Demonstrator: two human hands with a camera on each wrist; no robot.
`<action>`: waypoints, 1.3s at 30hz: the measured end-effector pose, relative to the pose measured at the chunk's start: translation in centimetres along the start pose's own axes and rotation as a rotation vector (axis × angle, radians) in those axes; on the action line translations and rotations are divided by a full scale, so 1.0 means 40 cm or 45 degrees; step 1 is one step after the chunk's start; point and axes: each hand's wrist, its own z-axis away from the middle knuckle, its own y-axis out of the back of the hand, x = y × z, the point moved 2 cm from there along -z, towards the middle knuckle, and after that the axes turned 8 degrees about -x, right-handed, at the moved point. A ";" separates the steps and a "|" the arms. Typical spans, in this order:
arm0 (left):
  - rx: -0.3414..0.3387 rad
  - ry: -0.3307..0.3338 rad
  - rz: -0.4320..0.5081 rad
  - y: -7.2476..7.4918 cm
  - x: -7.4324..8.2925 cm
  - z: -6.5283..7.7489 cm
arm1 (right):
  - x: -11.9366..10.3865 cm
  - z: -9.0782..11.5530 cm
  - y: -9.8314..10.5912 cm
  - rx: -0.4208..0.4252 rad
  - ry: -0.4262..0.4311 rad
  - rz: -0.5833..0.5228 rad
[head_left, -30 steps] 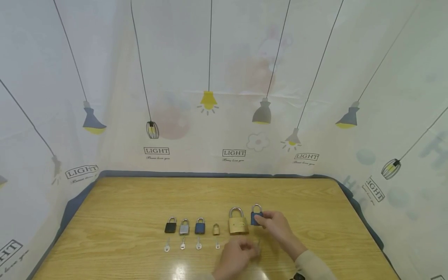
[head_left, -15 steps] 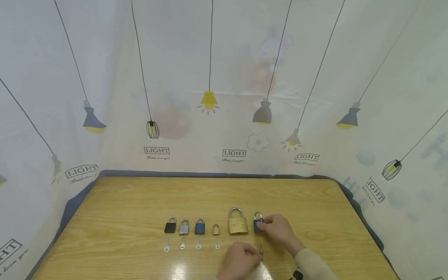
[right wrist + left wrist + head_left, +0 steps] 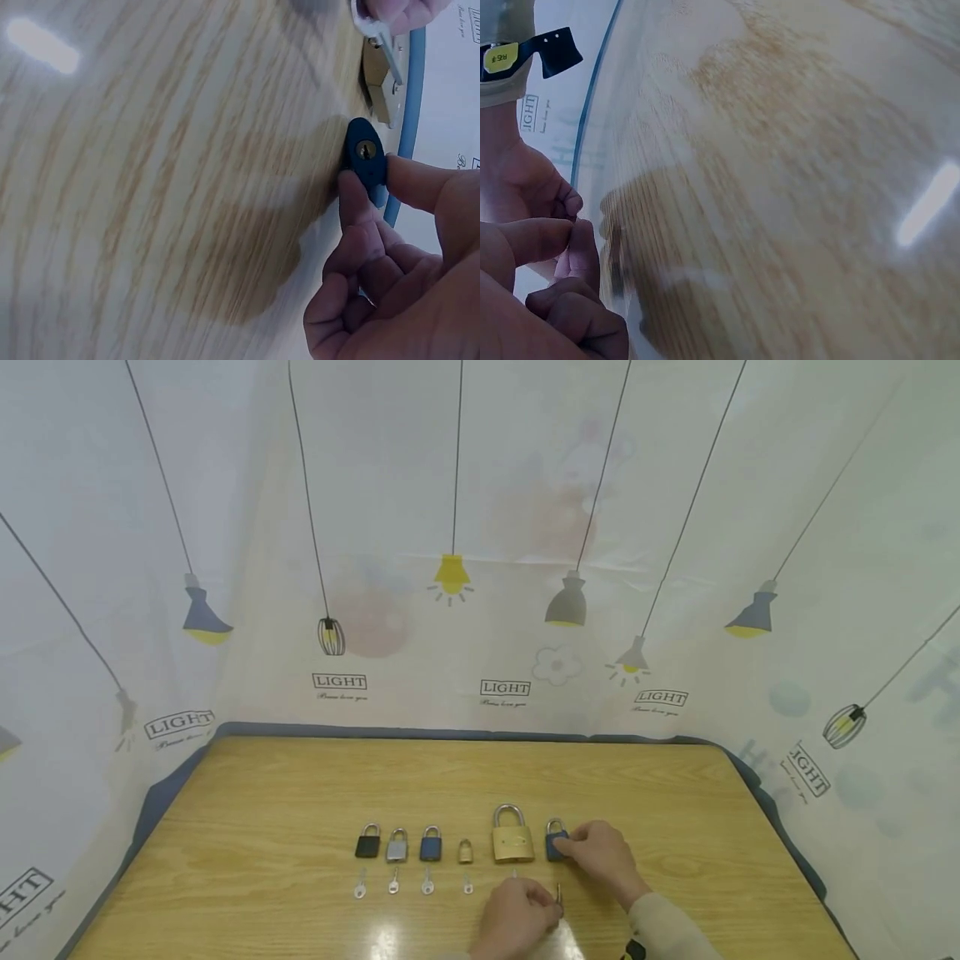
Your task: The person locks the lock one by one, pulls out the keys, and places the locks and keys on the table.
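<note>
At the right end of a row of padlocks, my right hand [image 3: 603,857] pinches a blue padlock [image 3: 553,852] between thumb and fingers. Its keyhole end shows in the right wrist view, where the blue padlock [image 3: 360,136] sits with the thumb on one face. My left hand [image 3: 517,914] is nearer the front, pinching a key [image 3: 559,893] that stands below the blue padlock, apart from it. The large brass padlock [image 3: 513,845] lies just left of the blue one. Another key [image 3: 514,873] below it is mostly hidden by the left hand.
Further left on the wooden table [image 3: 300,785] lie a black padlock [image 3: 367,846], a silver padlock [image 3: 397,850], a second blue padlock [image 3: 431,848] and a small brass padlock [image 3: 466,855]. Each has a key below it. A printed cloth [image 3: 420,693] surrounds the table.
My right hand has brought the blue padlock down toward the front, level with the row. My left hand has shifted slightly right with its key, uncovering the tip of the key below the large padlock.
</note>
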 end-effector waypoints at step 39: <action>0.283 0.070 -0.357 -0.011 0.049 -0.060 | 0.053 0.009 0.061 0.095 -0.028 0.144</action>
